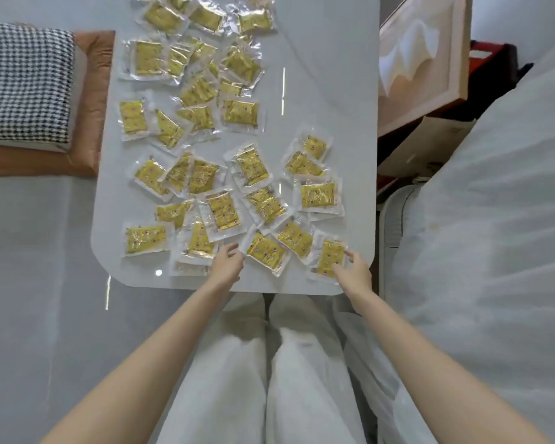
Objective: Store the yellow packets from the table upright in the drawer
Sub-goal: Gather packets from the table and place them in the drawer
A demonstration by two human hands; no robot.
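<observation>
While the packets (217,209) lie flat all over the white surface (327,75), long axes pointing every which way, head view: left hand (226,264) relaxed, fingertips touching the clear edge of a diagonal packet (265,251). Right hand (354,272) spread over the near-right packet (330,256), long axis pointing away from the person; can't tell if it grips.

yellow packets (250,163) lie flat and scattered over a white table (334,75). the right hand (354,270) rests its fingers on the near-right packet (329,256). the left hand (226,262) reaches beside a neighbouring packet (265,251), grip unclear.
</observation>
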